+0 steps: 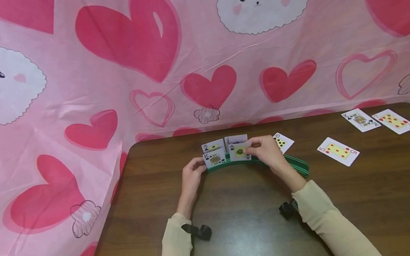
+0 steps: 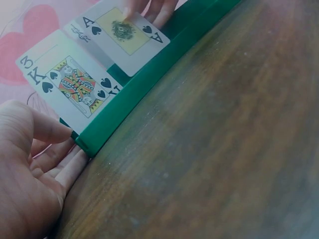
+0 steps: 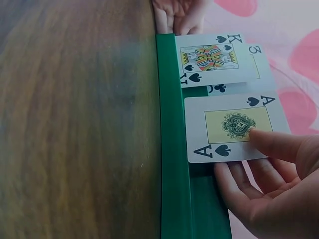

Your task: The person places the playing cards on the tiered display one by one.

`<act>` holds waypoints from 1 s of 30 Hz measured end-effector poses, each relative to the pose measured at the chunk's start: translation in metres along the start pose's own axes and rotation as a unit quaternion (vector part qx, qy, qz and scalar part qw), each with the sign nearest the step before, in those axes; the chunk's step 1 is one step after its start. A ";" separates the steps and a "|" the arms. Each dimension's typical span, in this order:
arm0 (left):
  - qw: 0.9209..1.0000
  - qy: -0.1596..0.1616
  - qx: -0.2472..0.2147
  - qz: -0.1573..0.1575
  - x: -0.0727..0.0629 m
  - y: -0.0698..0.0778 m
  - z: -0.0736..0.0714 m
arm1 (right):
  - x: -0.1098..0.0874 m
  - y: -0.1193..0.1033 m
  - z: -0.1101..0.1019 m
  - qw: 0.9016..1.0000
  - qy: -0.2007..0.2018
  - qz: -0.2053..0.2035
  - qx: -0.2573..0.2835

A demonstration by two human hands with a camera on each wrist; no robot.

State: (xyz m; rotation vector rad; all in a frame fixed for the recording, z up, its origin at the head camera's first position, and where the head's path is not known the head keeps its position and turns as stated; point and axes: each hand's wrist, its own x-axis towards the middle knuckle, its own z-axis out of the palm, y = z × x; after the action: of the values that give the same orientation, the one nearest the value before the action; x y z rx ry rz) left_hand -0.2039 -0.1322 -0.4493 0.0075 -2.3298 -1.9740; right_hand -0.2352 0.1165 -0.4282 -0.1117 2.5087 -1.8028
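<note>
Plain cream sleeves are ending in loose cuffs. A black strap is crossing the left cuff, bearing a small black camera; another black camera is showing beside the right cuff.

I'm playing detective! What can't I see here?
Right wrist view: most of the 3, behind the king of spades.
Right wrist view: another card, mostly behind the ace of spades.
Head view: part of a flat card, behind the right hand.
Left wrist view: most of that hand, past the top edge.
</note>
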 end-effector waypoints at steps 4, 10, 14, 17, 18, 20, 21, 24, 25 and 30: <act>1.000 0.001 -0.001 0.000 0.000 0.000 0.000 | -0.001 0.000 0.001 1.000 -0.001 -0.004 0.000; 1.000 0.001 0.001 -0.001 -0.001 0.002 0.000 | -0.001 0.001 0.002 1.000 0.002 -0.010 -0.018; 1.000 0.001 0.002 -0.003 -0.001 0.001 0.000 | 0.000 0.002 0.003 0.999 0.002 -0.015 -0.040; 1.000 0.002 0.002 -0.008 0.008 -0.015 0.001 | 0.000 0.002 0.004 0.998 0.002 -0.021 -0.057; 1.000 0.003 0.003 -0.008 0.011 -0.021 0.001 | 0.000 0.003 0.004 0.998 0.002 -0.023 -0.061; 1.000 0.004 0.001 -0.007 0.016 -0.031 0.001 | 0.000 0.004 0.004 0.997 0.003 -0.027 -0.070; 1.000 0.006 -0.002 -0.008 0.019 -0.037 0.001 | 0.000 0.004 0.004 0.997 0.003 -0.029 -0.073; 1.000 0.012 -0.011 -0.008 0.020 -0.040 0.002 | 0.000 0.005 0.004 0.996 0.005 -0.034 -0.082; 1.000 0.014 -0.014 -0.009 0.020 -0.041 0.002 | 0.000 0.004 0.004 0.996 0.005 -0.035 -0.084; 0.999 0.017 -0.030 -0.016 0.019 -0.041 0.002 | 0.000 0.004 0.004 0.993 0.004 -0.047 -0.105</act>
State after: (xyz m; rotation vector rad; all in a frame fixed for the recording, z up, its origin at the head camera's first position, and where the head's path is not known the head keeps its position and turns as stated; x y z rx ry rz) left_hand -0.2254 -0.1383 -0.4890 0.0741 -2.2638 -2.0402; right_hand -0.2350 0.1143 -0.4332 -0.2346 2.7355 -1.5642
